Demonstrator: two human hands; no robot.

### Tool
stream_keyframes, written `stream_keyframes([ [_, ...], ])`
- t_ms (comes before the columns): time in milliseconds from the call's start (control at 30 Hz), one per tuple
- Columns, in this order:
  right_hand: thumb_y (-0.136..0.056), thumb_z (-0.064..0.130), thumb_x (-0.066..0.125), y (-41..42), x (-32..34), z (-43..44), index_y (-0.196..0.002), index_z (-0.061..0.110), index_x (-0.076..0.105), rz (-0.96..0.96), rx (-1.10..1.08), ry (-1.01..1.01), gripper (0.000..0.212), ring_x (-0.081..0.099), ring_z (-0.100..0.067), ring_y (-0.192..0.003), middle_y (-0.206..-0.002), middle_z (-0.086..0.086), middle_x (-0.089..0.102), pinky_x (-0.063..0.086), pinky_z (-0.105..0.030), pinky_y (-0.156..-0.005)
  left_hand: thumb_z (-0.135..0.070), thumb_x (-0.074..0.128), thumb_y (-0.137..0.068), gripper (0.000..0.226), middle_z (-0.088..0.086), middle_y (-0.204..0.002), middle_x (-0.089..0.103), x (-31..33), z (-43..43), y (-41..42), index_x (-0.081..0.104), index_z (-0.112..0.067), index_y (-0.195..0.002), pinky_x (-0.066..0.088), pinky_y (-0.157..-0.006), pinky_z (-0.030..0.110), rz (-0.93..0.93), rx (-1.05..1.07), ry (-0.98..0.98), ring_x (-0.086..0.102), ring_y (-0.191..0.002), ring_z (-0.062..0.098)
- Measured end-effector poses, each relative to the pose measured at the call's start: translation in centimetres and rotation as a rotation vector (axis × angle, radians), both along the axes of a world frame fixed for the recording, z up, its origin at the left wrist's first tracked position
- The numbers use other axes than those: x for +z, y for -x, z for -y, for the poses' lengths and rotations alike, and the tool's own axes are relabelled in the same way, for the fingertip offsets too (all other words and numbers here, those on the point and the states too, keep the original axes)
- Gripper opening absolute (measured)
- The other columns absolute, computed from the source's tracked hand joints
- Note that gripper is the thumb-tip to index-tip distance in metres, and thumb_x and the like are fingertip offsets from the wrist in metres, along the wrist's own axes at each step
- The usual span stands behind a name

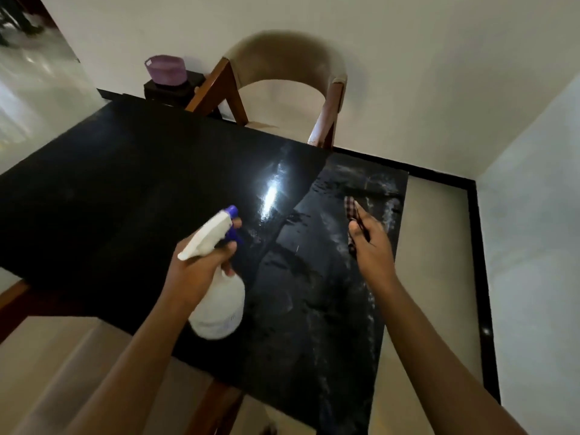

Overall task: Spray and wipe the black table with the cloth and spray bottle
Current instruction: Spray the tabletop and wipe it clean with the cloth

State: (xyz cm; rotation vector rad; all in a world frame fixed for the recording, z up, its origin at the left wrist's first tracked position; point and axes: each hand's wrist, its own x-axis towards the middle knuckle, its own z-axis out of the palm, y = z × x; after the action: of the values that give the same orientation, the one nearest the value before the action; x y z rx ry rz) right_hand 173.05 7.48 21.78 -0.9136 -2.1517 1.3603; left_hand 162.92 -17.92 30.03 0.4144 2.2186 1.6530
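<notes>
Left hand (201,265) grips spray bottle (219,306); right hand (372,246) holds cloth (351,208).

There was one black table (125,199), spanning the middle of the scene. Two hands were over it, the left hand (201,268) on the near left and the right hand (372,246) on the right. There was one spray bottle (219,306), white with a blue nozzle, and one checked cloth (351,208). Past the far edge stood one chair (282,58). At far left, one purple bowl (164,69) sat on one dark stand (175,89).
</notes>
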Motion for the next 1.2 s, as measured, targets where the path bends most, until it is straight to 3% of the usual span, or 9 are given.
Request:
stream_keyframes([
  [133, -0.099, 0.036, 0.048, -4.5, -2.1, 5.0, -0.139, 0.036, 0.047, -0.027, -0.097, 0.094, 0.041, 0.048, -0.019, -0.125, -0.138, 0.002, 0.049, 0.04, -0.048, -0.108, 0.003, 0.059, -0.085, 0.026, -0.021, -0.068, 0.071, 0.7, 6.3, -6.8, 0.059, -0.021, -0.095, 0.047, -0.045, 0.011, 0.241, -0.045, 0.155, 0.061, -0.051, 0.002],
  [200, -0.098, 0.038, 0.048, -6.1, -2.7, 6.8, -0.138, 0.037, 0.048, -0.005, -0.112, 0.089, 0.04, 0.05, -0.02, -0.123, -0.136, 0.002, 0.05, 0.041, -0.05, -0.105, 0.005, 0.061, -0.084, 0.025, 0.002, -0.058, 0.068, 0.2, 8.9, -9.4, 0.056, -0.019, -0.088, 0.049, -0.049, 0.02, 0.353, -0.017, 0.24, 0.062, -0.054, 0.011],
  [300, -0.099, 0.033, 0.048, -7.4, -3.1, 9.1, -0.141, 0.028, 0.047, 0.029, -0.08, 0.086, 0.042, 0.046, -0.019, -0.128, -0.139, 0.0, 0.048, 0.036, -0.046, -0.11, 0.009, 0.062, -0.082, 0.026, 0.012, -0.069, 0.061, -1.2, 12.3, -11.2, 0.053, -0.015, -0.082, 0.044, -0.059, 0.033, 0.435, 0.059, 0.341, 0.057, -0.061, 0.024],
  [433, -0.1, 0.029, 0.047, -7.7, -3.2, 11.6, -0.142, 0.026, 0.046, 0.083, -0.003, 0.092, 0.042, 0.044, -0.019, -0.128, -0.139, -0.004, 0.047, 0.033, -0.041, -0.112, 0.004, 0.064, -0.084, 0.028, 0.017, -0.071, 0.06, -2.8, 14.3, -13.0, 0.048, -0.018, -0.076, 0.045, -0.058, 0.033, 0.437, 0.059, 0.518, 0.058, -0.062, 0.029],
  [567, -0.101, 0.028, 0.046, -7.6, -3.0, 13.4, -0.142, 0.025, 0.046, 0.068, 0.027, 0.133, 0.042, 0.043, -0.017, -0.127, -0.138, -0.002, 0.047, 0.032, -0.037, -0.112, -0.009, 0.065, -0.087, 0.019, 0.019, -0.088, 0.063, -4.0, 15.2, -13.5, 0.048, -0.01, -0.095, 0.053, -0.079, 0.043, 0.372, 0.039, 0.731, 0.063, -0.083, 0.033],
  [767, -0.101, 0.029, 0.045, -8.4, -3.5, 15.1, -0.143, 0.026, 0.044, 0.091, -0.006, 0.099, 0.042, 0.038, -0.02, -0.132, -0.143, -0.003, 0.043, 0.028, -0.041, -0.115, -0.013, 0.061, -0.087, 0.021, 0.001, -0.061, 0.053, -4.2, 16.8, -13.9, 0.047, -0.017, -0.071, 0.036, -0.049, 0.026, 0.145, 0.04, 0.821, 0.05, -0.055, 0.015],
  [900, -0.101, 0.027, 0.044, -8.7, -4.5, 17.6, -0.145, 0.026, 0.041, 0.162, 0.108, -0.108, 0.044, 0.033, -0.019, -0.131, -0.145, -0.005, 0.04, 0.025, -0.028, -0.108, -0.008, 0.064, -0.084, 0.012, 0.008, -0.069, 0.059, -4.6, 18.0, -13.9, 0.053, -0.012, -0.086, 0.05, -0.058, 0.037, 0.172, 0.099, 0.746, 0.058, -0.063, 0.025],
  [1000, -0.097, 0.036, 0.039, -8.5, -6.8, 20.3, -0.144, 0.029, 0.041, 0.226, 0.345, -0.519, 0.047, 0.04, -0.026, -0.128, -0.147, -0.007, 0.039, 0.041, -0.047, -0.102, -0.004, 0.065, -0.084, 0.031, 0.021, -0.086, 0.064, -4.6, 18.5, -14.0, 0.057, -0.005, -0.114, 0.052, -0.074, 0.048, 0.209, 0.143, 0.662, 0.061, -0.078, 0.034],
  [1200, -0.094, 0.037, 0.049, -7.0, -12.0, 23.9, -0.149, 0.035, 0.02, 0.397, 0.997, -0.919, 0.062, 0.018, -0.032, -0.144, -0.16, -0.006, 0.013, 0.026, -0.059, -0.108, 0.004, 0.057, -0.085, 0.027, 0.022, -0.074, 0.059, -4.5, 19.5, -13.8, 0.057, 0.005, -0.112, 0.039, -0.045, 0.021, 0.256, 0.291, 0.474, 0.049, -0.057, 0.02],
])
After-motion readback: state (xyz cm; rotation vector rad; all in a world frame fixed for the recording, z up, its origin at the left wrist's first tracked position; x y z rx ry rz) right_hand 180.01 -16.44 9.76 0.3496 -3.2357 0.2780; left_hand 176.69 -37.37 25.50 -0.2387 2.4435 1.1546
